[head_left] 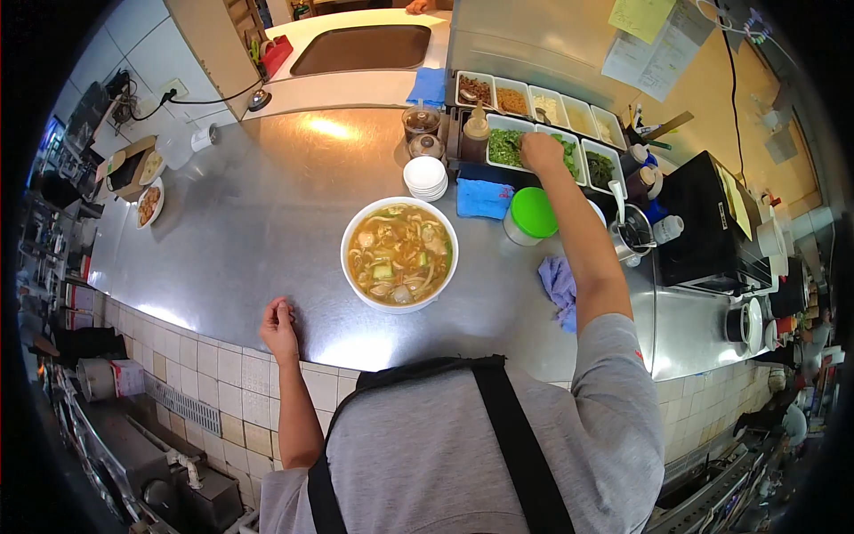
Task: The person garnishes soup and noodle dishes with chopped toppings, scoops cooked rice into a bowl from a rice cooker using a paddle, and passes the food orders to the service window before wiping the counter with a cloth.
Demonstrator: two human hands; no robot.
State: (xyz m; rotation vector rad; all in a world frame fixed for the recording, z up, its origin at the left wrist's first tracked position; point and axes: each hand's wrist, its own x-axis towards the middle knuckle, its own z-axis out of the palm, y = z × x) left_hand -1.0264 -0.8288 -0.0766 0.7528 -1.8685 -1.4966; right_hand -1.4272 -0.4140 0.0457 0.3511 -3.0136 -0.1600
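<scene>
My right hand (pixel 541 153) reaches across the counter to the tubs of chopped greens. Its fingers are bunched together and point down at the greens, with the fingertips hidden. On its left is a white tub of chopped green onion (pixel 504 147); on its right, a tub of leafy chopped herbs (pixel 569 153). My left hand (pixel 279 329) hangs by the counter's front edge, fingers curled in, with nothing visible in it. Between my arms stands a large white bowl of noodle soup (pixel 399 254), full of broth, noodles, green vegetable pieces and pale chunks.
Toppings fill more white tubs (pixel 511 101) behind. Near the bowl are stacked small white dishes (pixel 425 178), a sauce bottle (pixel 475 135), a blue cloth (pixel 484 198), a green-lidded container (pixel 532 214) and a purple cloth (pixel 559 292). A brown tray (pixel 361 49) lies beyond, near another person's hand (pixel 418 6).
</scene>
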